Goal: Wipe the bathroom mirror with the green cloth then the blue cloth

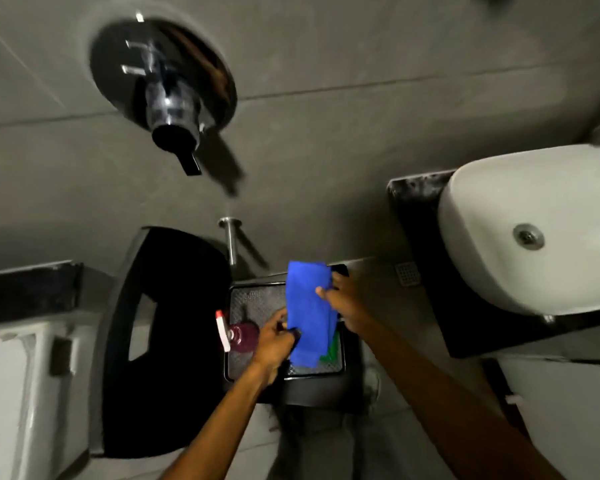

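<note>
A blue cloth [305,317] hangs folded over a black tray [253,299] low in the middle of the view. My right hand [340,299] pinches its upper right edge. My left hand [274,341] grips its lower left side. A strip of green cloth [331,351] shows on the tray beneath the blue one, mostly hidden. No mirror is visible.
A spray bottle [234,332] with pink liquid and a white-red nozzle lies on the tray's left part. A black toilet seat [167,341] is to the left, a white basin [534,233] on a dark counter [416,216] to the right. A chrome wall valve [167,88] sits above.
</note>
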`<state>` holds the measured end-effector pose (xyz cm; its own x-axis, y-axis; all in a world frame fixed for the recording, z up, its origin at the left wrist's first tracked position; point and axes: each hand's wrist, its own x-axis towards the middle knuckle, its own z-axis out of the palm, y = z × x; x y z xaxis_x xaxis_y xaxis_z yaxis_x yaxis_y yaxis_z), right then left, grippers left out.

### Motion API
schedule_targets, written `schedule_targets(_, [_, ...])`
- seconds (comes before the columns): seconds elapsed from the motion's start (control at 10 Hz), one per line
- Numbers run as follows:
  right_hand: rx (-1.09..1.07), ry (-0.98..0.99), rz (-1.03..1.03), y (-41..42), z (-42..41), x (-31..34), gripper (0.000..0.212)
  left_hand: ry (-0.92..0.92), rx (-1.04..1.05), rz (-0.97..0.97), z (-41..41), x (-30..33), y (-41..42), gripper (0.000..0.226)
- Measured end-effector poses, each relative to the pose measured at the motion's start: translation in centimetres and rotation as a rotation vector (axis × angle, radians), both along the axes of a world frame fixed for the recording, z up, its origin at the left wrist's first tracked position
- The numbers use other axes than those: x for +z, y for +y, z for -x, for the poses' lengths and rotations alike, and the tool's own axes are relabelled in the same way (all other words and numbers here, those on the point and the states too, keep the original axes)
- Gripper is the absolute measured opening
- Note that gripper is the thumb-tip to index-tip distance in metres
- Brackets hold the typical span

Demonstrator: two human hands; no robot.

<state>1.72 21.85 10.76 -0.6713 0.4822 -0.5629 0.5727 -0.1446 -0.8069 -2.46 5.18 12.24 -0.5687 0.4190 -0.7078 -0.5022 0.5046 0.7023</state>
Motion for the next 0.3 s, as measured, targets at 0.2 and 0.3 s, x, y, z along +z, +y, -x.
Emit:
schedule_targets(0.2, [-0.074, -0.195, -0.006, -4.5, 2.5, -10.3, 0.03, -0.034, 0.138, 0.115, -0.4, -11.5, -3.1, 0.05])
schedule_targets(0.3, [-0.055, -0.24, 0.027, -5.1, 3.0, -12.5, 0.045, 0.045, 0.061, 0.19, 0.2, -14.1, -3.3, 0.058])
